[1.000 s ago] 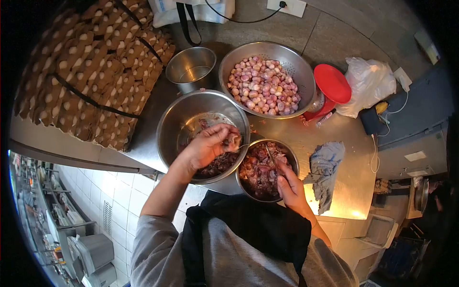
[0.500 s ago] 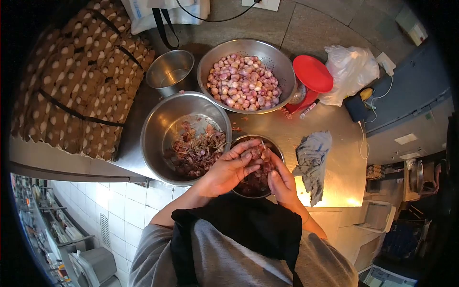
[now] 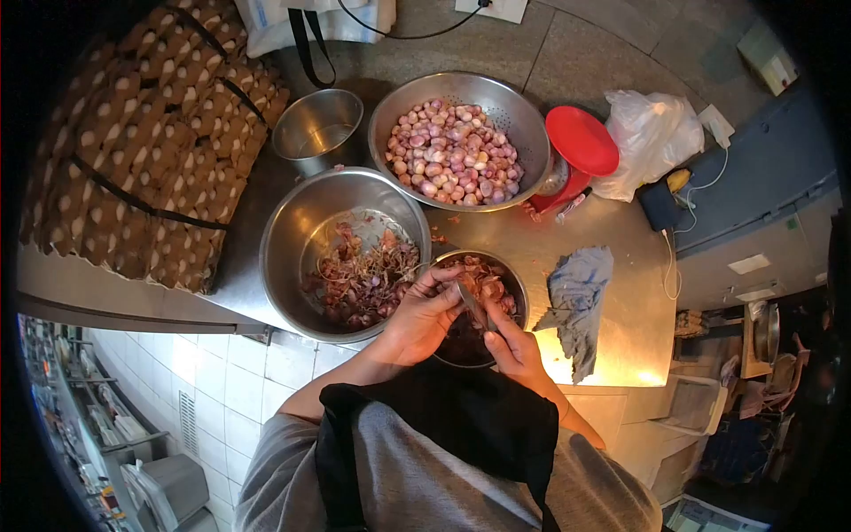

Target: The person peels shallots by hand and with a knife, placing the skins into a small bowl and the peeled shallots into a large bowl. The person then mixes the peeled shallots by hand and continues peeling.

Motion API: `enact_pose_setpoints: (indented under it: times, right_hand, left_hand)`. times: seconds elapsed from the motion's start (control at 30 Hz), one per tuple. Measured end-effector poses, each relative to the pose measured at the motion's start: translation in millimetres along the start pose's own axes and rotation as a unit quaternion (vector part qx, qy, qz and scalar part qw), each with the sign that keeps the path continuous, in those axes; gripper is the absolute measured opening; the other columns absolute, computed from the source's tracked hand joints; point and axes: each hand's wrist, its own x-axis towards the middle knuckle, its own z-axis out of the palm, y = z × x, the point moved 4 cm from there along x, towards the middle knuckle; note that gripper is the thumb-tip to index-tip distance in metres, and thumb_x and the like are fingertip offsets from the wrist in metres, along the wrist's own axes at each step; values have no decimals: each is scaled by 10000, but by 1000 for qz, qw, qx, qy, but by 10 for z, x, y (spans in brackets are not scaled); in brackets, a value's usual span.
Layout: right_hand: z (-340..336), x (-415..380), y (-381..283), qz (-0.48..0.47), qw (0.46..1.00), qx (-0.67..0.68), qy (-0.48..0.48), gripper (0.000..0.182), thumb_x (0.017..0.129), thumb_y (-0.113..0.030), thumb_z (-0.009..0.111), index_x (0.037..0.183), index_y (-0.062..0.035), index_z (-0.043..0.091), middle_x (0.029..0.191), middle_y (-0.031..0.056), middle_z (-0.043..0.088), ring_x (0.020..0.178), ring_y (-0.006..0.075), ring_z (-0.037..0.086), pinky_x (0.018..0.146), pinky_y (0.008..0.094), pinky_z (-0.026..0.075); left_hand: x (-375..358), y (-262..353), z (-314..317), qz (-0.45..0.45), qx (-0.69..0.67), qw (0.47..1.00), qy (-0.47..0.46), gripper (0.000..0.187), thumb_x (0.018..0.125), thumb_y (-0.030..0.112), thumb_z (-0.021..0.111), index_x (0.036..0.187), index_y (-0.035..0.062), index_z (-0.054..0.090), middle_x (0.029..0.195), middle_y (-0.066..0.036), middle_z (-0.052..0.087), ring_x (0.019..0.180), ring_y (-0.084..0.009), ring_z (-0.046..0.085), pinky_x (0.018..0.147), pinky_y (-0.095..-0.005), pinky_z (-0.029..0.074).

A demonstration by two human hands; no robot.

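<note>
My right hand (image 3: 518, 353) grips a small knife (image 3: 473, 307), its blade slanting toward my left thumb. My left hand (image 3: 421, 317) is closed, thumb against fingers, near the blade; what it pinches is hidden. Both hands are over a small metal bowl (image 3: 523, 306) that contains reddish-brown shallot skins (image 3: 486, 277). Left of it, a large metal basin (image 3: 282, 266) has unpeeled shallots (image 3: 363, 288) with dry stems and loose skins. Behind stands a perforated metal colander (image 3: 532, 142) heaped with peeled pink shallots (image 3: 456, 155).
A grey cloth (image 3: 578, 297) lies on the steel table (image 3: 634, 328) at right. Beyond it are a red scale (image 3: 582, 142) and a white plastic bag (image 3: 651, 133). Stacked egg trays (image 3: 151, 151) stand at left, beside a metal pot (image 3: 317, 129).
My hands have come lower and nearer each other, and the knife blade now shows between them. The brownish shallot pieces held up at my fingertips before are no longer seen there.
</note>
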Motion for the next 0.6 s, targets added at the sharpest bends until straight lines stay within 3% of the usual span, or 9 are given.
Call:
enact_pose_setpoints:
  times: [0.27,0.37,0.5,0.6]
  right_hand:
    - [-1,124,-98,1,999,50,9,442,874,-155,465,1271,-3,344,1241,168,441,1162,227,416,948,288,295]
    - [38,100,-12,3,992,116,45,395,883,-158,456,1227,17,371,1138,150,502,1109,212,435,960,308,279]
    - [74,66,173,96,969,225,38,267,889,-159,452,1116,-28,404,884,61,507,769,115,481,705,234,388]
    - [70,97,135,127,923,363,24,197,900,-174,432,1063,-68,395,693,-1,435,546,49,378,494,171,321]
  left_hand:
    - [5,-65,94,40,55,997,-36,168,777,-39,566,887,84,533,916,-25,573,868,-137,551,782,-271,447]
    - [-20,-44,136,57,95,994,-23,190,759,-61,580,886,73,532,925,-33,572,874,-125,544,773,-271,454]
    - [-35,-103,110,67,160,985,-23,209,772,-53,570,944,59,533,967,-39,566,897,-125,539,792,-269,452]
    - [-15,-104,185,46,131,990,-22,222,807,-18,539,1014,60,518,1039,-47,543,949,-135,527,823,-280,443]
